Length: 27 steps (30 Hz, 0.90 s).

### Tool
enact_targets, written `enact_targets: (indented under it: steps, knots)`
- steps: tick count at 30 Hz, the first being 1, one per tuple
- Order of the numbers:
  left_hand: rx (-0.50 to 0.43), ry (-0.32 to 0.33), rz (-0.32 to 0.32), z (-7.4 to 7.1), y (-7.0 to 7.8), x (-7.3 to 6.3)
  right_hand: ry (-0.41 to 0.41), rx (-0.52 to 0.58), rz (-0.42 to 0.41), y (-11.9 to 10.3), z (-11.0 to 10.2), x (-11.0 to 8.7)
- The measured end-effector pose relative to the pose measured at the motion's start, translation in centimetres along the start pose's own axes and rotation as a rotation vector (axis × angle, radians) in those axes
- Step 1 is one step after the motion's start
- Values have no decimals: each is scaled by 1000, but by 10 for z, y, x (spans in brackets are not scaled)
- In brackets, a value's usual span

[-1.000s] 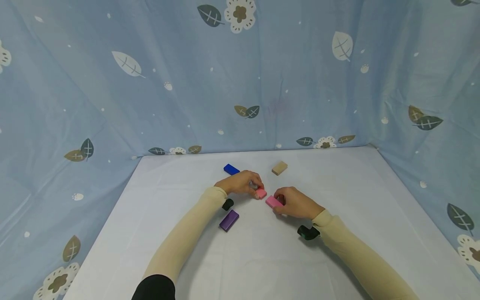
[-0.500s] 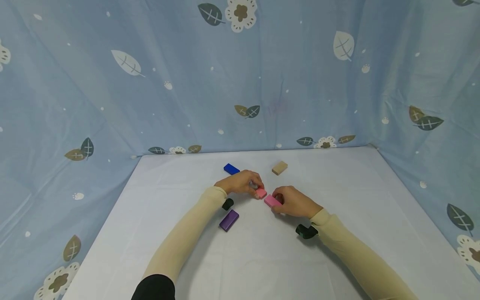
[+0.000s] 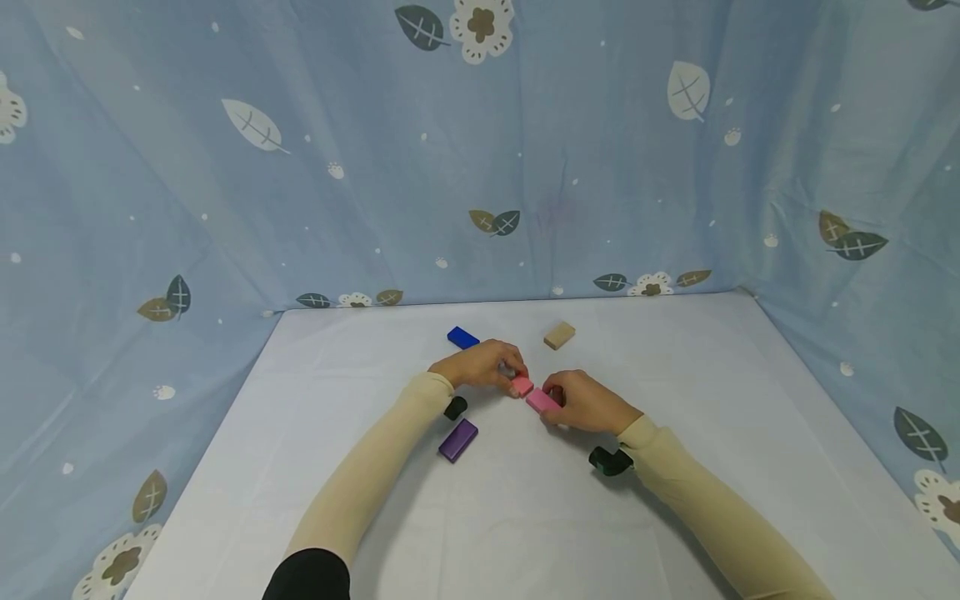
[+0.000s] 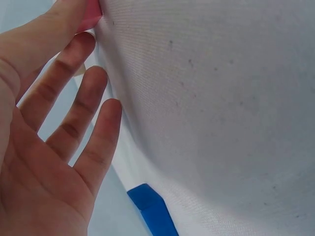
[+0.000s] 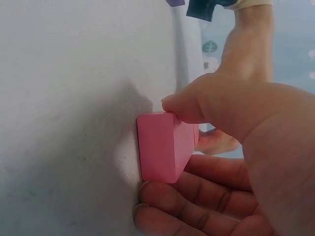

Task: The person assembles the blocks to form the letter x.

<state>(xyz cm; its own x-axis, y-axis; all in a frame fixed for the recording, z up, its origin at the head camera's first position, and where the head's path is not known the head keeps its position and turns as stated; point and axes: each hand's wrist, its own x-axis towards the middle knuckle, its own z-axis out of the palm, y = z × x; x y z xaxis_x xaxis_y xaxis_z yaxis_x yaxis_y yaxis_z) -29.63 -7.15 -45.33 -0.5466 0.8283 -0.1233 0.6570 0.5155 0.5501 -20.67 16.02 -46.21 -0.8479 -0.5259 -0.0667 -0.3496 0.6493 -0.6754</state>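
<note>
Between thumb and fingers, my left hand (image 3: 480,364) pinches a coral-pink block (image 3: 522,386) lying on the white table; in the left wrist view only a corner of that block (image 4: 92,15) shows past the thumb, the other fingers spread beside it. My right hand (image 3: 588,402) pinches a pink block (image 3: 543,400) by its sides, the thumb on one side and fingertips on the other in the right wrist view. The two blocks lie end to end on the table, apparently touching or nearly so. Part of each is covered by the hands.
A blue block (image 3: 462,337) lies just behind the left hand. Farther back to the right is a plain wooden block (image 3: 559,336). A purple block (image 3: 458,441) rests near the left forearm. A blue patterned curtain (image 3: 375,167) hangs behind the white table (image 3: 525,525).
My right hand has slid the pink block slightly left and away from me, closing the gap to the coral-pink block. The left hand has stayed in place.
</note>
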Motion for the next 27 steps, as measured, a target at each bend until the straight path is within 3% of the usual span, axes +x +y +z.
enact_targets:
  steps: [27]
  knots:
    - [-8,6,-13,1,-2,1,5,0,-9,0,1,4]
